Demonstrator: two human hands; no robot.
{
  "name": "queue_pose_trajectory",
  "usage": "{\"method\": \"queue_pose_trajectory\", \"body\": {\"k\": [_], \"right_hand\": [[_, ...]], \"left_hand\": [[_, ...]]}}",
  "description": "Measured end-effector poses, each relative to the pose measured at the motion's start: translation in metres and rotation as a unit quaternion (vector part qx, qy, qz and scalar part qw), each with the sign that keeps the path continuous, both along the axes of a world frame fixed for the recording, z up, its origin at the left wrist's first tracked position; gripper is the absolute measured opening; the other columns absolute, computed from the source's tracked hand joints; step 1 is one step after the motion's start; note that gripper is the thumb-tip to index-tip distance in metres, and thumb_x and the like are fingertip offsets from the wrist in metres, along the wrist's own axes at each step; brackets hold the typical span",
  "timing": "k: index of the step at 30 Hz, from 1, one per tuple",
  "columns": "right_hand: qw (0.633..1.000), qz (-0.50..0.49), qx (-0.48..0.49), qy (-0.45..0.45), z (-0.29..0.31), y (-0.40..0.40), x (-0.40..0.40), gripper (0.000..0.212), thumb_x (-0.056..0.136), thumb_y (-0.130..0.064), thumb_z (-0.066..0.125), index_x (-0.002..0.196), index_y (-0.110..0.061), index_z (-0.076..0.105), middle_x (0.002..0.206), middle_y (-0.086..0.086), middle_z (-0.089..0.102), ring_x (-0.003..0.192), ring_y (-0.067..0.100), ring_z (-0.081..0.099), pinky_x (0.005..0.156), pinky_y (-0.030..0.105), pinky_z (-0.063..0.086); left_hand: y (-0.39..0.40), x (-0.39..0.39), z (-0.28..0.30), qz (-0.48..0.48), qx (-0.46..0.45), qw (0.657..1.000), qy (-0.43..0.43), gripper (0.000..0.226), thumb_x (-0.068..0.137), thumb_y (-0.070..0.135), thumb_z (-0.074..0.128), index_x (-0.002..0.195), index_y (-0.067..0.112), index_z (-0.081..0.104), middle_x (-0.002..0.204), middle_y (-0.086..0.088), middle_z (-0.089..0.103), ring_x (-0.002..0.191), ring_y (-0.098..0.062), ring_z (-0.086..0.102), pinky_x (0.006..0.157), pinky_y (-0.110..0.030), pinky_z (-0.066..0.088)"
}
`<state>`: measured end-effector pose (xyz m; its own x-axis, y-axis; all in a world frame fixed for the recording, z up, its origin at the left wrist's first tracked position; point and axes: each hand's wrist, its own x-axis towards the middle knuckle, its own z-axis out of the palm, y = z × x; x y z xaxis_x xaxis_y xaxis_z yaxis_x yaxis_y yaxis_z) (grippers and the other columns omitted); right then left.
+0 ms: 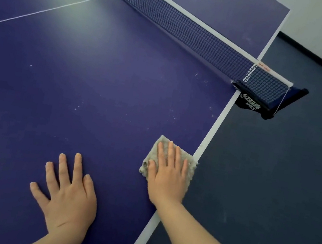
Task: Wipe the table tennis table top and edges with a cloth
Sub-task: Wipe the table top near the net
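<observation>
The blue table tennis table [82, 79] fills most of the view, and its white side edge line [214, 126] runs from the net post down to the lower middle. A folded grey-beige cloth [190, 165] lies on the table right at that side edge, overlapping the white line. My right hand [168, 174] presses flat on the cloth with straight fingers. My left hand [68, 193] rests flat on the bare blue surface to the left of the cloth, fingers spread. Small white specks dot the surface ahead of the cloth.
The dark net [182, 25] crosses the table from upper left to its black clamp post [266, 101] at the side edge. Dark blue-grey floor [273, 183] lies to the right of the table, with a white wall at the upper right.
</observation>
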<state>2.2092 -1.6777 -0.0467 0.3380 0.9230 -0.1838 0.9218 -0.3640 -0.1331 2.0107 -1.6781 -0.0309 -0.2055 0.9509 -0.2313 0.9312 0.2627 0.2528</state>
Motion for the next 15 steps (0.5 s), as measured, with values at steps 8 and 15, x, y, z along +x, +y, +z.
{"method": "queue_pose_trajectory", "body": {"k": [8,15], "right_hand": [[0.99,0.131,0.044,0.021,0.002,-0.032,-0.086,0.056,0.105,-0.049,0.014,0.157,-0.029,0.022,0.164,-0.001,0.022,0.152,0.021,0.015,0.118,0.047,0.012],[0.999,-0.027,0.012,-0.015,0.0,0.016,-0.008,0.066,0.09,-0.055,-0.012,0.154,-0.037,-0.013,0.166,-0.007,-0.011,0.151,0.014,-0.015,0.123,0.043,-0.007]], "left_hand": [[0.002,-0.002,0.003,-0.005,-0.007,1.0,-0.021,0.059,0.1,0.039,0.012,0.153,0.035,-0.013,0.163,0.004,-0.014,0.147,-0.02,-0.022,0.115,-0.057,-0.01],[-0.001,-0.005,-0.002,-0.01,0.004,1.0,-0.018,0.059,0.099,0.04,0.01,0.151,0.036,-0.017,0.162,0.005,-0.017,0.147,-0.02,-0.023,0.115,-0.056,-0.01]]}}
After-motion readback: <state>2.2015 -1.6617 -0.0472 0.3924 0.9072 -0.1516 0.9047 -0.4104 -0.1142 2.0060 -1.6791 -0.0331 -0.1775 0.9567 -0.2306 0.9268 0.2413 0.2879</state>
